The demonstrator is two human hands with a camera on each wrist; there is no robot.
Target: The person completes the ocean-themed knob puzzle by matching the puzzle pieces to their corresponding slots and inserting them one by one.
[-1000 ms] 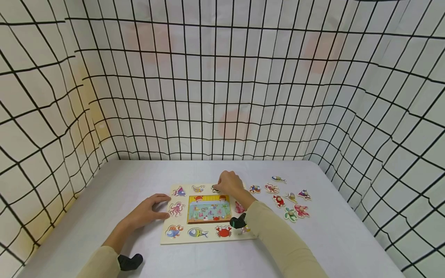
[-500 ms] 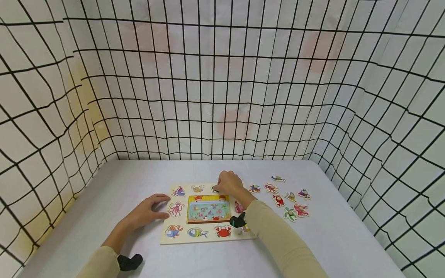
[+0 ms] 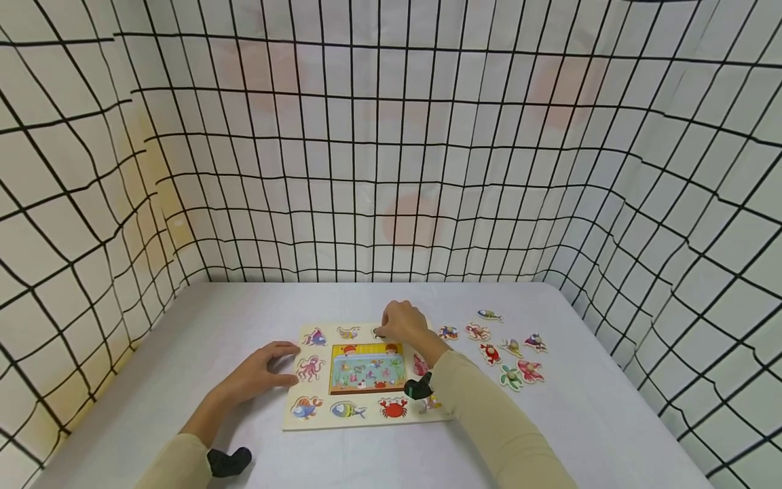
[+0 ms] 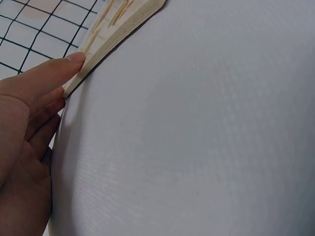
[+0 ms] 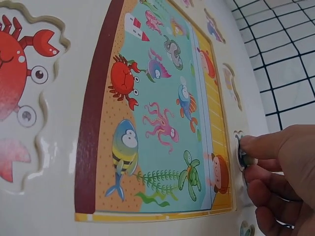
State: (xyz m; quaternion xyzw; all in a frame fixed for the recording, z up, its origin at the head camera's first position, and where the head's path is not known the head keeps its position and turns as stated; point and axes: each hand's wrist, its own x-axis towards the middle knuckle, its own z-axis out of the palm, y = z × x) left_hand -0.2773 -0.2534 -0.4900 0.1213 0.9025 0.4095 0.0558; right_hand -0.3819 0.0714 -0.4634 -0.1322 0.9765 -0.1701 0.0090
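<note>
- Nothing has shifted since a second ago: both hands and the board lie just as they did.
- The white table (image 3: 201, 339) carries the wooden puzzle board (image 3: 366, 418), flat at its middle.
- The left hand (image 3: 253, 373) rests on the table with relaxed, straight fingers (image 4: 54, 73) touching the board's left edge.
- The right hand (image 3: 404, 324) sits curled at the board's top edge, its fingertips (image 5: 256, 145) pinching the small puzzle piece (image 5: 241, 153) that lies in the top row.
- 8 loose pieces (image 3: 510, 353) lie scattered right of the board, well apart from both hands.
</note>
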